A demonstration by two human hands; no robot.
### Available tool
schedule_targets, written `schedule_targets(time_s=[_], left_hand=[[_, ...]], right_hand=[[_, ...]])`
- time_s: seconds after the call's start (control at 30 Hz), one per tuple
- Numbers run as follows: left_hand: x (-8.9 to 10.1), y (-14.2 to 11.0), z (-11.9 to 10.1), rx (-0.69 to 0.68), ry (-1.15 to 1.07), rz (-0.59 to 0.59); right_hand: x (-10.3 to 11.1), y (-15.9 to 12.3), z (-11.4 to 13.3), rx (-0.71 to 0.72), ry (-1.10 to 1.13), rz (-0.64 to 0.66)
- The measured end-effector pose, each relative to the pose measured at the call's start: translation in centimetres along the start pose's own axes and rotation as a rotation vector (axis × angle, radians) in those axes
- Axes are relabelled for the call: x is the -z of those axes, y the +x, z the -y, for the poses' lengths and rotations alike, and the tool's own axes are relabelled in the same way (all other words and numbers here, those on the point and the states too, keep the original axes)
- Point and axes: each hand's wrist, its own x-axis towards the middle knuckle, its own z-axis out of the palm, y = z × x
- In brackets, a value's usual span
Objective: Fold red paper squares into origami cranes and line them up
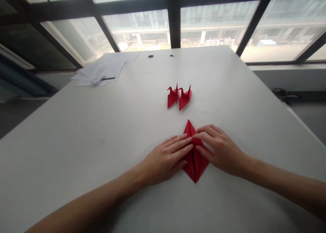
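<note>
A red sheet of origami paper (195, 170), folded into a long diamond with a slit down its middle, lies flat on the white table. My left hand (169, 155) rests on its left half, fingers stretched out and lying flat across it. From the other side my right hand (216, 146) touches the right half, its fingers bent and the thumb apart from them, fingertips near the centre line. Part of the paper is hidden under both hands. Just beyond it stand two finished red paper cranes, a left crane (173, 97) and a right crane (185, 99), side by side.
The white table (102, 138) reaches to the windows. Loose white papers (109, 66) lie at its far left, with a dark pen (108, 78) and a crumpled white piece (96, 81) on them. Two round holes sit near the far edge. Dark cables (285, 95) are beyond the right edge.
</note>
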Motion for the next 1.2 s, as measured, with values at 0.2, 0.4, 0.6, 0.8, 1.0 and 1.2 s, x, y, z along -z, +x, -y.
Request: schedule_targets(time_s=[0.2,0.4,0.6,0.8,1.0,1.2], left_hand=[[0.2,0.0,0.5,-0.025,0.017,0.03],[0.2,0.0,0.5,-0.045,0.04,0.048],[0.5,0.0,0.6,-0.052,-0.001,-0.022],[1.5,0.2,1.0,-0.231,-0.126,-0.015],[1.5,0.4,0.9,-0.263,-0.129,0.113],[1.2,0.3,1.1,-0.218,-0.117,0.027]], right_hand=[[-0.6,-2.8,1.2,0.065,-0.029,0.04],[-0.9,-2.7,0.6,0.083,-0.029,0.049],[-0.6,-2.7,0.7,0.083,-0.025,0.05],[-0.7,-2.7,0.5,0.106,-0.022,0.035],[-0.7,-2.7,0.6,0.116,-0.037,0.017],[-0.7,-2.6,0.5,0.129,-0.046,0.013]])
